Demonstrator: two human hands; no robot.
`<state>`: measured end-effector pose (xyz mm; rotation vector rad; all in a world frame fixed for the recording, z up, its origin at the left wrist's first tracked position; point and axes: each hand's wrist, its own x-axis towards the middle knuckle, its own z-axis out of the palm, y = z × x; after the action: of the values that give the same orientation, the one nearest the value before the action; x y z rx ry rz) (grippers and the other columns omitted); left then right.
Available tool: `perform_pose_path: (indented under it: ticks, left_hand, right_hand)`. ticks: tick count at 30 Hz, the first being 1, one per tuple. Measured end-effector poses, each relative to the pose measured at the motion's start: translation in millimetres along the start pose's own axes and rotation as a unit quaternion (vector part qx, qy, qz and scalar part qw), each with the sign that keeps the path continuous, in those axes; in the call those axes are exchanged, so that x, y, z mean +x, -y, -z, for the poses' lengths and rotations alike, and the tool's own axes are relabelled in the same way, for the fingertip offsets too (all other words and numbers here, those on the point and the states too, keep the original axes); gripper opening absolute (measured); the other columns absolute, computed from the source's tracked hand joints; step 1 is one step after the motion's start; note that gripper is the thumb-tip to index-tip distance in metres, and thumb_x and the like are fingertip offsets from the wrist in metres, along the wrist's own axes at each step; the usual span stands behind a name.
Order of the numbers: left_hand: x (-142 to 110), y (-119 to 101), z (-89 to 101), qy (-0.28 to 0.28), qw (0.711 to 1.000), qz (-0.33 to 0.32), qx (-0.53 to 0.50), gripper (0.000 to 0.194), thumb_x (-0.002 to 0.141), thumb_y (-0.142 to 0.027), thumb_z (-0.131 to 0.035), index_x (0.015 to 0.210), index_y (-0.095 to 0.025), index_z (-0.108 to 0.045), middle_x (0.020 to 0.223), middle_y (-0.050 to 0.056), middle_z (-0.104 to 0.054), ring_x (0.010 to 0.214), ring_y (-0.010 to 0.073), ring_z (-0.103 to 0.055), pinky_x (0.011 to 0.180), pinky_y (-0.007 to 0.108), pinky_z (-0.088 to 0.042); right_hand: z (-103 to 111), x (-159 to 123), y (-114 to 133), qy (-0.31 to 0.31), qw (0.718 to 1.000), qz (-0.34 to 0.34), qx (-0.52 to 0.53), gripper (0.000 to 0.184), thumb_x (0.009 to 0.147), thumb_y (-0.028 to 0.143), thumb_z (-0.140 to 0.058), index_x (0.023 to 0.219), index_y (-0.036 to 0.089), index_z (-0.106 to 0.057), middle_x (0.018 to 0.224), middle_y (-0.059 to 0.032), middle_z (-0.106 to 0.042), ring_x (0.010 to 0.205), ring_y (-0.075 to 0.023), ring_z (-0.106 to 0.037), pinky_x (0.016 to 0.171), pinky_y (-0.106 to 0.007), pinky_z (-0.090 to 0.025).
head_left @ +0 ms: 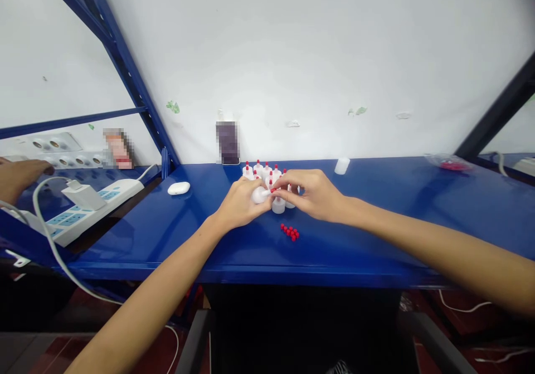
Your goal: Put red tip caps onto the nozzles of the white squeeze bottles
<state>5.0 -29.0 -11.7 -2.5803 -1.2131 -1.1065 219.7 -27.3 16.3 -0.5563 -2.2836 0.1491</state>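
Note:
My left hand (241,202) is closed around a small white squeeze bottle (259,195), tilted with its nozzle towards the right. At that nozzle, my right hand (315,194) pinches a tiny red cap (273,190) between thumb and forefinger. Behind both hands stands a cluster of white bottles (247,171) topped with red tips, partly covered by my fingers. One more bottle (278,205) stands just below the right fingertips. Nearer the front of the blue table lies a small group of loose red caps (291,232).
On the blue table (368,240) lie a white earbud case (179,188), a white cylindrical piece (341,166) and a clear bag of red pieces (453,164). A phone (228,142) leans on the wall. At left are a power strip (92,207) and another person's hand (25,176).

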Motion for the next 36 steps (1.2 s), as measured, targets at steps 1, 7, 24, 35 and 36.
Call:
perform_pose_path:
  ticks: [1,7,24,35,36]
  left_hand:
    - [0,1,0.3,-0.001,1.0,-0.004,0.001,0.019,0.083,-0.037,-0.06,0.083,-0.019,-0.065,0.075,0.002,-0.068,0.067,0.0167,-0.057,0.074,0.031,-0.045]
    - [2,0,2.9,0.007,0.999,-0.027,0.025,0.021,0.082,-0.037,-0.058,0.072,-0.018,-0.062,0.075,0.002,-0.064,0.07,0.0164,-0.057,0.074,0.032,-0.044]
    - [1,-5,6.0,-0.013,0.999,-0.012,-0.036,0.029,0.079,-0.037,-0.059,0.061,-0.014,-0.062,0.051,-0.003,-0.052,0.047,0.0072,-0.04,0.051,0.022,-0.034]
    - [4,-3,11.1,0.043,0.995,0.003,-0.088,0.022,0.087,-0.035,-0.057,0.084,-0.015,-0.066,0.07,-0.002,-0.063,0.061,0.0104,-0.053,0.061,0.022,-0.04]
    - [4,-3,11.1,0.036,0.995,0.003,-0.09,0.022,0.087,-0.035,-0.057,0.083,-0.015,-0.066,0.071,-0.001,-0.064,0.061,0.0106,-0.053,0.061,0.022,-0.041]
  right_hand:
    - [0,0,0,0.008,1.0,0.003,-0.008,0.017,0.094,0.029,-0.059,0.097,0.016,-0.069,0.081,-0.0028,-0.071,0.065,-0.0118,-0.058,0.064,-0.026,-0.043]
    - [7,6,-1,0.109,0.981,0.046,-0.154,0.029,0.102,0.033,-0.041,0.101,0.017,-0.066,0.085,-0.0052,-0.071,0.063,-0.0148,-0.054,0.062,-0.031,-0.034]
    - [33,34,7,0.246,0.947,0.117,-0.173,0.027,0.104,0.033,-0.036,0.096,0.019,-0.058,0.072,-0.0013,-0.059,0.056,-0.0129,-0.043,0.055,-0.029,-0.025]
    - [35,37,10,0.243,0.933,0.141,-0.227,0.028,0.104,0.029,-0.035,0.101,0.019,-0.062,0.077,-0.0039,-0.065,0.057,-0.0146,-0.046,0.056,-0.03,-0.022]
    - [35,37,12,0.243,0.931,0.134,-0.235,0.027,0.104,0.029,-0.036,0.103,0.019,-0.061,0.076,-0.0037,-0.065,0.055,-0.0143,-0.045,0.055,-0.03,-0.021]
